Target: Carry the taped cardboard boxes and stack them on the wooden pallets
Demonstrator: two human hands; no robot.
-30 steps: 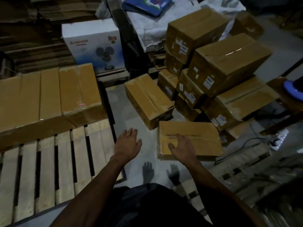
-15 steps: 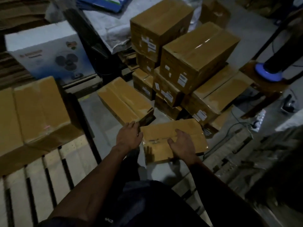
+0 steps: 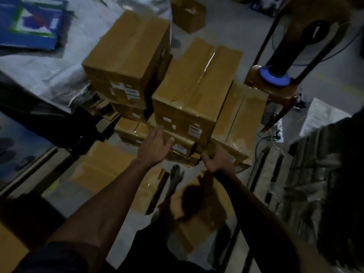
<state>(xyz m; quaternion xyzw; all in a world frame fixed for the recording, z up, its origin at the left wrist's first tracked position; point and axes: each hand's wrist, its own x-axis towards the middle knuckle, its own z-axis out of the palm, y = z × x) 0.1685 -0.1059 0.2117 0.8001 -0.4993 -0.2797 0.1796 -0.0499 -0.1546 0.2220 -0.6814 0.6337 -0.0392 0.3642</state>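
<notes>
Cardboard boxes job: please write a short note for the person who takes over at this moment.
Left hand: fingers straight, touching a low box in the pile.
Right hand: at the pile's lower right edge; its grip is hidden.
Large top box and tall box sit on the pile. Two flat boxes lie on the floor near the person.
Done: no box is lifted now.
Left: take boxes from the pile and carry them to the pallets, which are not clearly in view.
</notes>
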